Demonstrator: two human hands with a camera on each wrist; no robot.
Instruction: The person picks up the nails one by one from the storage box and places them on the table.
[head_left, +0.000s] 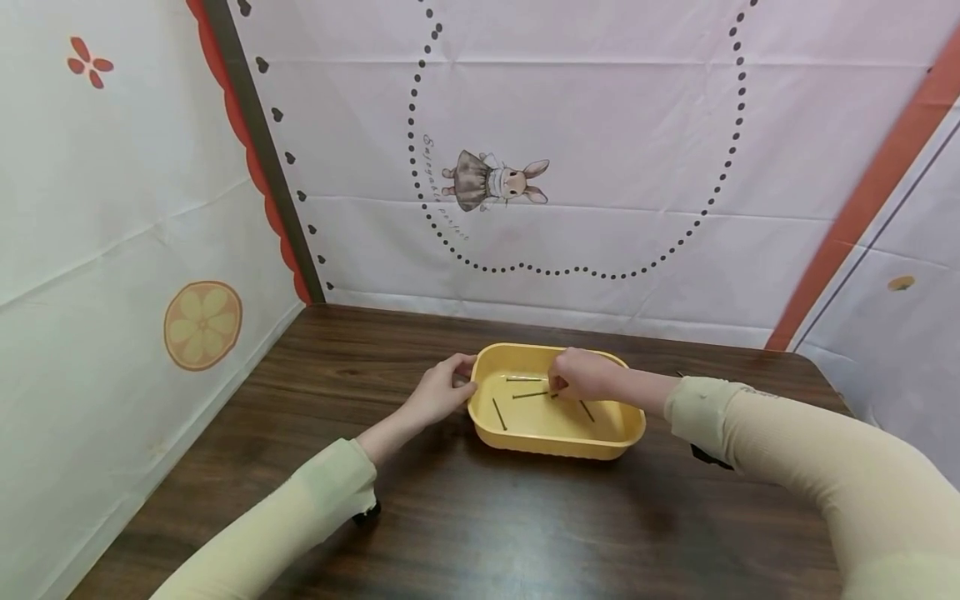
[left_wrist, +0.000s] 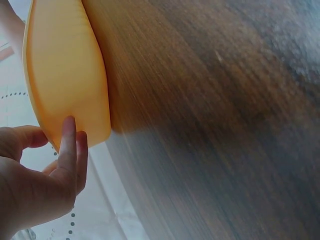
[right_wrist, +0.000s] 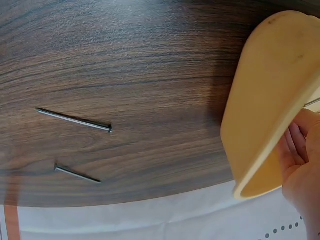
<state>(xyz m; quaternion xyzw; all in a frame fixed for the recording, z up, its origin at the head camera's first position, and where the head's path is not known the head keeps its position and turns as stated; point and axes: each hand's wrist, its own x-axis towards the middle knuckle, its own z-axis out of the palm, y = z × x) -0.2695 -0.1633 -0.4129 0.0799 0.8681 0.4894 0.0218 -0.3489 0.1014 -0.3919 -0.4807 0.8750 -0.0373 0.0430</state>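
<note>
A yellow plastic basin (head_left: 555, 450) stands on the table with several long nails (head_left: 500, 414) on its floor. At its left end my left hand (head_left: 444, 389) holds it, thumb at the rim and fingers against the outer wall (left_wrist: 75, 70). My right hand (head_left: 585, 375) reaches over the right end into the basin, its fingers curled down and pinching at a nail (head_left: 555, 396) that is mostly hidden under it. In the right wrist view the right hand (right_wrist: 305, 155) is partly behind the basin wall (right_wrist: 270, 80).
Two loose nails lie on the table right of the basin: a longer nail (right_wrist: 75, 120) and a shorter nail (right_wrist: 77, 174). The dark wood table (head_left: 480, 517) meets a printed cloth (head_left: 600, 167) at the back, with more cloth on both sides.
</note>
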